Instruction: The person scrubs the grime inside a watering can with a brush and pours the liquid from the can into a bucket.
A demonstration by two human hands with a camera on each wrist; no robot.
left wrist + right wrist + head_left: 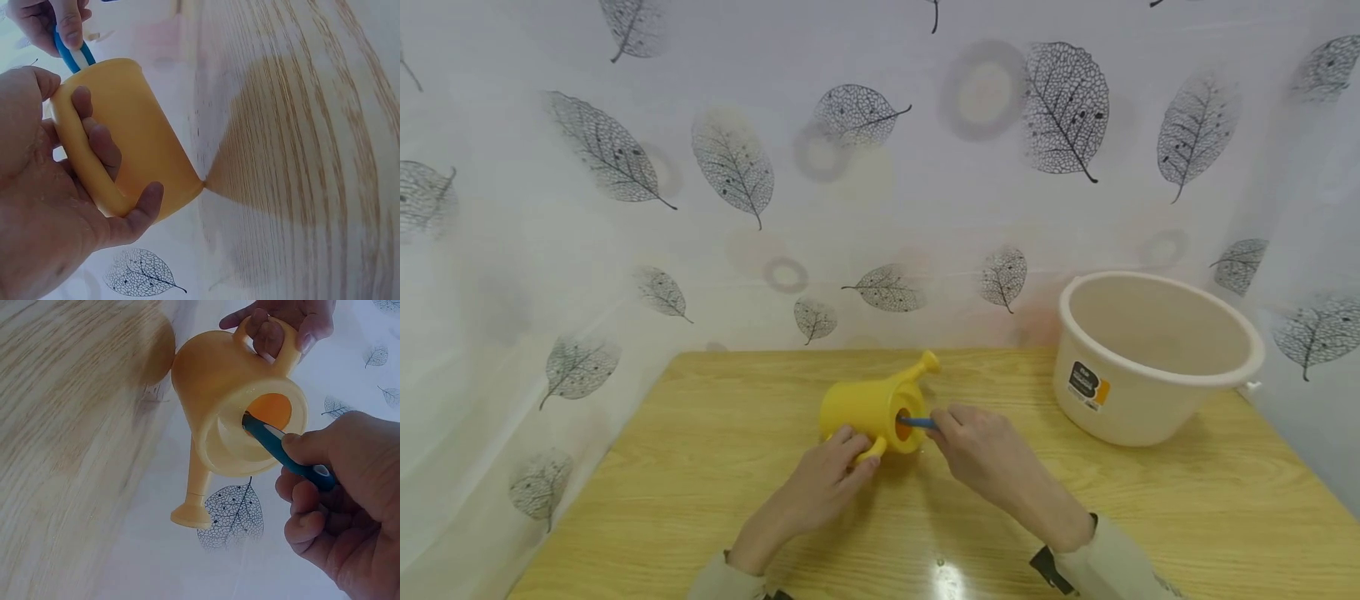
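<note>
A yellow watering can (859, 406) lies tipped on its side, its round opening facing right and its spout angled up in the head view. My left hand (829, 477) grips the can's handle (84, 147), fingers hooked through the loop. My right hand (987, 450) pinches a blue toothbrush-like handle (281, 450) with a pale inlay. The far end of this handle reaches through the opening into the can, so its tip is hidden. In the left wrist view, the can's bottom edge touches or nearly touches the wooden table.
A large cream plastic tub (1138, 400) with a label stands at the back right of the wooden table (700, 467). Behind the table hangs a white sheet (880, 208) printed with leaves.
</note>
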